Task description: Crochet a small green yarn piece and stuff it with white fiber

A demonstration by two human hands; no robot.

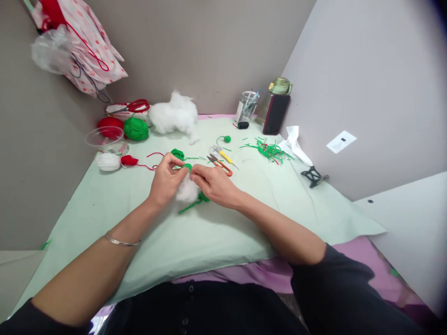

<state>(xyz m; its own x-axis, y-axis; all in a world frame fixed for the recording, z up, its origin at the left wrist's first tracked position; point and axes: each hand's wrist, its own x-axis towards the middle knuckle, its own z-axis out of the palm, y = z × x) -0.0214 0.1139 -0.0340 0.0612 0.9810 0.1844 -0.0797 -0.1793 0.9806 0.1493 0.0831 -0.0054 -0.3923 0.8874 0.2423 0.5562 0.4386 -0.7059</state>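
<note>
A small green knitted or crocheted piece point(187, 166) is pinched between the thumb and fingers of my left hand point(165, 180). My right hand point(218, 186) is closed at the piece's right edge, fingertips pressed on it; whether they also hold a thin tool or fibre is hidden. Below the fingertips, a tuft of white stuffing point(187, 190) lies on the cloth. Partly under my right hand is another green yarn piece point(203, 197) with a cord trailing left. Just behind my left fingers sits a bundle of green yarn point(178, 154).
Orange thread snips point(220, 165) and a yellow-handled hook point(226, 157) lie beyond my right hand. Green yarn scraps point(268, 151) are heaped right. A phone point(276, 115) leans on a bottle point(280, 86). Stuffing point(174, 114), a green yarn ball point(136, 129) and a plastic tub point(111, 145) stand back left.
</note>
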